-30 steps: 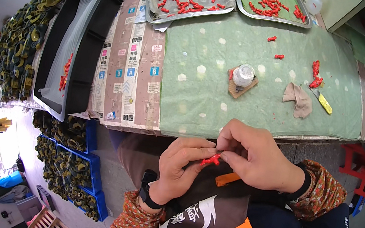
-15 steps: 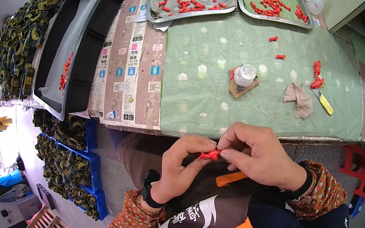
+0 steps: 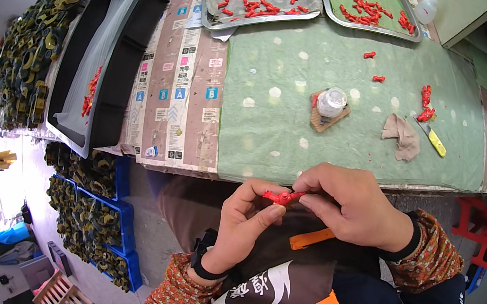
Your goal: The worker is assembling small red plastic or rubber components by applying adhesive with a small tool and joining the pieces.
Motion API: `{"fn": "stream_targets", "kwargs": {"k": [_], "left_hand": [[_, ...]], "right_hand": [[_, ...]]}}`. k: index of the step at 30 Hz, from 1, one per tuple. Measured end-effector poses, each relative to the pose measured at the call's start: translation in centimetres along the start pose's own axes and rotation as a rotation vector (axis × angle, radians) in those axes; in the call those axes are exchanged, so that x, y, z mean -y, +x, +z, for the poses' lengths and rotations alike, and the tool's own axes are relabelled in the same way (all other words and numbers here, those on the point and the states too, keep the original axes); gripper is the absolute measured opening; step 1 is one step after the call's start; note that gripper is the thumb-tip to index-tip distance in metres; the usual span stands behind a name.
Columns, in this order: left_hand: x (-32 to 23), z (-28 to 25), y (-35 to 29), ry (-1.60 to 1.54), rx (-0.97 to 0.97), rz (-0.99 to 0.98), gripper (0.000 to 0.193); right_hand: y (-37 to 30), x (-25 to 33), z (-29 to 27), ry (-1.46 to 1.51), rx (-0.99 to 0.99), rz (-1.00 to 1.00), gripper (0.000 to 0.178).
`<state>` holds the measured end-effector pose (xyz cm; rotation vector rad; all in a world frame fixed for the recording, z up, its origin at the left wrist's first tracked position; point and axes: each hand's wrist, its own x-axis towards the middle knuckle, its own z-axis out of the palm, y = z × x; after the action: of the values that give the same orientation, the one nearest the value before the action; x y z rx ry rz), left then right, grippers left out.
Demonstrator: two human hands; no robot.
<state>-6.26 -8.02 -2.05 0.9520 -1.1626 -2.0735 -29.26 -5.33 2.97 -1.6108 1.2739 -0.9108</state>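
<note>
A small glossy red plastic piece (image 3: 278,196) is held over my lap, just off the table's front edge. My left hand (image 3: 248,217) grips one end of it between thumb and fingers. With thumb and forefinger pinched together, my right hand (image 3: 358,210) holds the other end. The fingertips hide part of the piece, so its exact shape cannot be told. Beyond my hands, a glass jar (image 3: 331,102) stands on a square of cardboard (image 3: 325,125). A crumpled beige cloth (image 3: 401,138) and a yellow-handled knife (image 3: 435,142) lie to its right.
Two metal trays (image 3: 260,19) (image 3: 369,28) with several red pieces stand at the back. Loose red pieces (image 3: 427,96) lie on the green cloth (image 3: 259,135). On the left sits a black bin (image 3: 115,74); blue crates (image 3: 125,216) stand below. A red stool (image 3: 478,223) is at right.
My left thumb has moved down and more of the red piece shows between my hands. The piece now points toward my right fingertips. The whole view has shifted slightly.
</note>
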Motion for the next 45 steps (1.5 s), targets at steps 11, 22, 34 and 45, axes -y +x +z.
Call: {"fn": "stream_targets", "kwargs": {"k": [11,22,34,45], "left_hand": [[0.1,0.2,0.0,-0.102,0.009,-0.044,0.019],[0.0,0.1,0.2,-0.203,0.040,-0.107,0.017],[-0.3,0.4,0.2,-0.322,0.043,-0.218,0.013],[0.0,0.3,0.3,-0.352,0.047,-0.246,0.013]], "right_hand": [[0.1,-1.3,0.8,-0.140,-0.062,-0.252,0.018],[0.0,-0.4,0.4,0.191,0.024,0.139,0.009],[-0.1,-1.2,0.8,0.008,-0.025,-0.077,0.009],[-0.1,-1.5,0.9,0.014,-0.023,-0.051,0.010]]}}
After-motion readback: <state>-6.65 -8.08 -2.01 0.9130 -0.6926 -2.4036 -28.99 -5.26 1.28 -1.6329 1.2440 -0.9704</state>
